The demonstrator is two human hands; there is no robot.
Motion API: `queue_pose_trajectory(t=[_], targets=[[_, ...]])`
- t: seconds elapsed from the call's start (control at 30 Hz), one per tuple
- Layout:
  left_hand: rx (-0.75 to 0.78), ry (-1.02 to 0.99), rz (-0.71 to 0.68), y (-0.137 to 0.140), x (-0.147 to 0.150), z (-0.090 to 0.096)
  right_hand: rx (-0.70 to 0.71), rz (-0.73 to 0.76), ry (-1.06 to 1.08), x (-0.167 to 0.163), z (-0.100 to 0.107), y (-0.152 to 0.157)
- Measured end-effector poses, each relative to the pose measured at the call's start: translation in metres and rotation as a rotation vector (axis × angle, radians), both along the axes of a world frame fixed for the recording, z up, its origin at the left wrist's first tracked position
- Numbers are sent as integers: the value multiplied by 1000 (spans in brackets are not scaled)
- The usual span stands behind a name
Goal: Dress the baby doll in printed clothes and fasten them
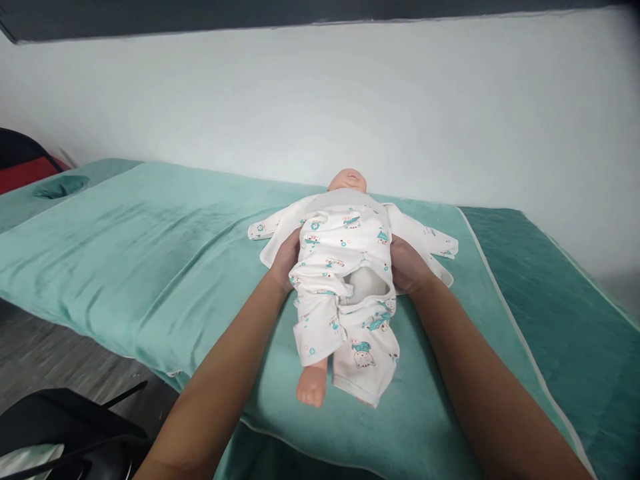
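A baby doll [349,179] lies on its back on a green-covered bed, head toward the wall. It has on a white printed jacket [410,227], sleeves spread out to both sides. White printed baby pants [340,237] are pulled high over its torso, and their open crotch shows white beneath. My left hand [287,261] is closed at the pants' left side, my right hand [409,265] at their right side; the fingertips of both are hidden. One bare doll foot [311,385] sticks out of the left pant leg, while the other is nearly covered by its cuff.
The light green sheet [125,247] is wrinkled to the left, with a face hole [61,187] at the far end. Darker green cover [555,293] shows at the right. A white wall [310,100] stands behind. A black chair [65,427] is at lower left.
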State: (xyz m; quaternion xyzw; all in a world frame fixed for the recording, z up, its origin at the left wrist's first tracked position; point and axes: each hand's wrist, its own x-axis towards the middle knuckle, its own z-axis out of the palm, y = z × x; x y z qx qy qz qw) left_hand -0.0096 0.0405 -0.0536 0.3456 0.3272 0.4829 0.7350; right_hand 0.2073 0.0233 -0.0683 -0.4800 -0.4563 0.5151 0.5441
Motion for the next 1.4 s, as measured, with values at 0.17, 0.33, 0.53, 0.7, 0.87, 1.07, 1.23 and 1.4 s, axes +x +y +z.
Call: queue_pose_trajectory(t=[0.17,0.33,0.53,0.7,0.87,1.07,1.23,1.4], targets=[[-11,-203,9,1,-7,0,-93,48,178,9,-7,7],[30,-242,120,8,-12,-8,-68,53,166,16,-11,11],[53,-199,296,14,-15,-11,-69,2,158,23,-7,10],[201,41,243,8,-14,-8,-82,18,169,25,0,6],[389,240,222,8,-17,-7,43,14,12,26,-2,5],[615,447,210,15,-21,-1,292,-188,-192,21,-7,8],[574,476,269,28,-17,5,242,-173,-86,18,-7,9],[300,394,301,60,-7,3,96,-112,118,18,-6,11]])
